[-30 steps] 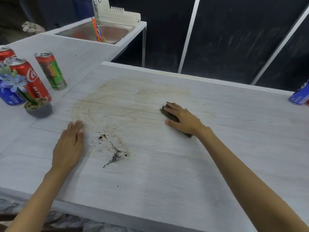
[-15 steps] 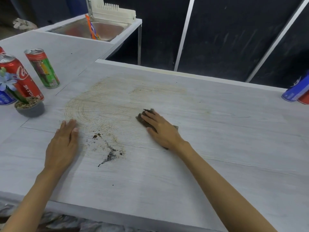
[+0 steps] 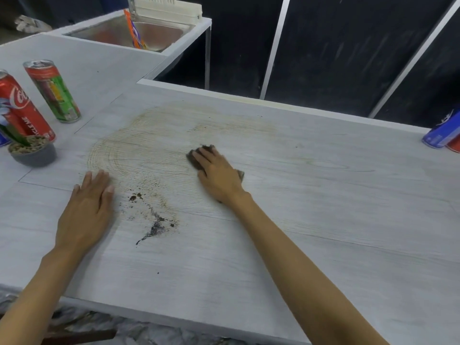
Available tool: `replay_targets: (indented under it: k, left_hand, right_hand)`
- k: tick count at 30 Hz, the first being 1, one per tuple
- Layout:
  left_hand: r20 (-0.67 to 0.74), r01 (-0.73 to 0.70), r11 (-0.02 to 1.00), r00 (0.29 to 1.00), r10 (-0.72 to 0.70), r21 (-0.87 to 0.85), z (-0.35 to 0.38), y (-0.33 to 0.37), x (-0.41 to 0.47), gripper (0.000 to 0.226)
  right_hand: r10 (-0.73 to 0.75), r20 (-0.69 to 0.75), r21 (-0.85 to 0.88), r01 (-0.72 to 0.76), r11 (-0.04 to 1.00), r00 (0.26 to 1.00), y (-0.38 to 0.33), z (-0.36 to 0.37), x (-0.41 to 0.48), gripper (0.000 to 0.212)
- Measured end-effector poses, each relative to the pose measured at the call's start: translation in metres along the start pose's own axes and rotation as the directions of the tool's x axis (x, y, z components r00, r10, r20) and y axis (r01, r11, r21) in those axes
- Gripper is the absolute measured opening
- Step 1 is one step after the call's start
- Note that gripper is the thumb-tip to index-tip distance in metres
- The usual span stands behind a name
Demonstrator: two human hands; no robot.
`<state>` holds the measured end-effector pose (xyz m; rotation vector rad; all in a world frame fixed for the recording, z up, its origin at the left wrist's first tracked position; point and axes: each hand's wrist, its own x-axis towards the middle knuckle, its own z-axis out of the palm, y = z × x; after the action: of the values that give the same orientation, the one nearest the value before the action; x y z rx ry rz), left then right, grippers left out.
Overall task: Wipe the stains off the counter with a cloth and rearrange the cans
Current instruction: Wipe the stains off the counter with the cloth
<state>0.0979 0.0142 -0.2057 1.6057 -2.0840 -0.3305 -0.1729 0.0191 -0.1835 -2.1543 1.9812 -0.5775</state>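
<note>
My right hand (image 3: pixel 218 173) presses flat on a dark brown cloth (image 3: pixel 196 156) in the middle of the pale wood-grain counter (image 3: pixel 323 220). Only the cloth's edges show around my fingers. A wide tan smear (image 3: pixel 154 135) spreads to its left, and a dark stain with crumbs (image 3: pixel 154 226) lies nearer me. Flat on the counter, just left of that stain, rests my left hand (image 3: pixel 88 210), holding nothing. A red cola can (image 3: pixel 23 113) and a red-green can (image 3: pixel 53 92) stand at the far left. A blue can (image 3: pixel 441 134) is at the right edge.
A small grey pot with a blue flower (image 3: pixel 32 151) stands in front of the cola can. A steel sink (image 3: pixel 129 33) with a white rack and an orange packet is at the back left. The counter's front edge runs close below my forearms.
My right hand slid the cloth leftward from the middle of the counter towards the smear, then a little back. My left hand stayed flat in place. The camera shifted slightly.
</note>
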Motion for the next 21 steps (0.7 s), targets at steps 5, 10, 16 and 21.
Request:
replay_targets:
  k: [5, 10, 16, 21]
  left_hand:
    - [-0.036, -0.026, 1.0, 0.999, 0.026, -0.017, 0.004, -0.008, 0.003, 0.06]
    - [-0.055, -0.016, 0.999, 0.998, 0.013, -0.045, 0.01, -0.016, 0.009, 0.06]
    - [-0.049, -0.007, 0.999, 0.999, 0.005, -0.037, 0.009, -0.017, 0.008, 0.064]
    - [-0.043, 0.013, 1.0, 0.999, -0.014, -0.029, 0.008, -0.013, 0.008, 0.055]
  right_hand:
    - [0.149, -0.018, 0.049, -0.148, 0.988, 0.989, 0.068, -0.037, -0.034, 0.053]
    - [0.594, -0.307, 0.079, -0.602, 0.795, 0.744, 0.162, -0.083, -0.069, 0.047]
    - [0.626, -0.294, -0.095, -0.674, 0.733, 0.722, 0.169, -0.079, -0.011, 0.041]
    - [0.524, -0.215, -0.136, -0.556, 0.82, 0.824, 0.126, -0.047, 0.05, 0.044]
